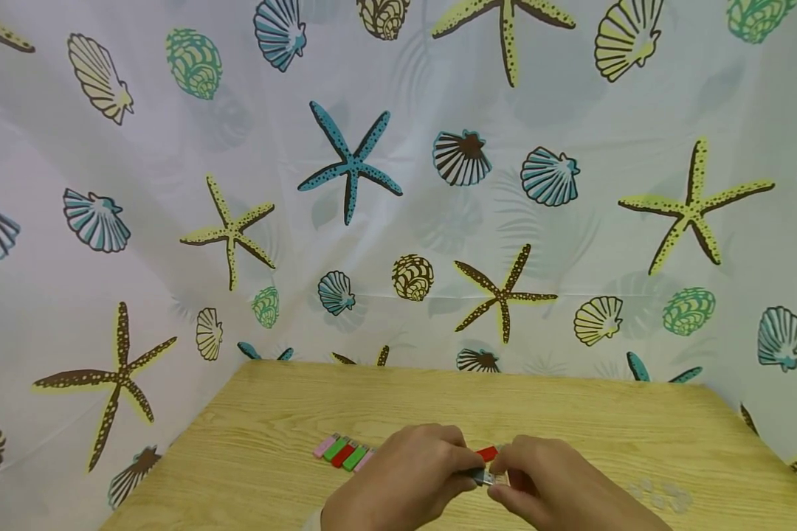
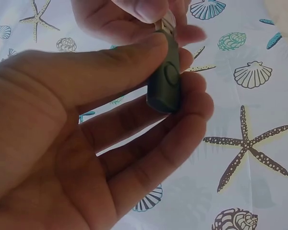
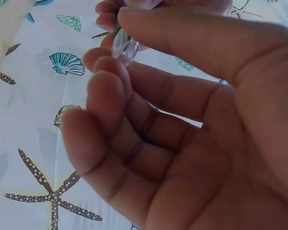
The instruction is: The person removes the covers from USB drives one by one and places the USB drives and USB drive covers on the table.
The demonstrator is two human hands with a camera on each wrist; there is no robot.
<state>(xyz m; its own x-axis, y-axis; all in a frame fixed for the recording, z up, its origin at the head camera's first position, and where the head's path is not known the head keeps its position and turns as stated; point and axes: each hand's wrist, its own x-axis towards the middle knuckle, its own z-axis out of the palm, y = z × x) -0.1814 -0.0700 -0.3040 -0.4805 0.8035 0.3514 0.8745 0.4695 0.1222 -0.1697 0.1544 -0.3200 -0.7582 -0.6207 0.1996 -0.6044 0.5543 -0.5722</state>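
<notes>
My left hand (image 1: 408, 472) pinches a dark USB flash drive (image 2: 164, 91) between thumb and fingers, its metal plug pointing toward the other hand. At the plug end, my right hand (image 1: 551, 476) pinches a small clear plastic cap (image 3: 125, 48) between thumb and fingertips. In the head view the cap is at the metal plug; how far it covers the plug I cannot tell. Both hands are close together above the table. Behind them lies a red USB flash drive (image 1: 487, 453), partly hidden by the hands.
On the wooden table (image 1: 259, 413), a row of pink, green and red USB flash drives (image 1: 344, 452) lies left of the hands, its right end hidden by the left hand. Several clear caps (image 1: 677, 498) lie at the right. A shell-and-starfish curtain (image 1: 398, 221) hangs around the table.
</notes>
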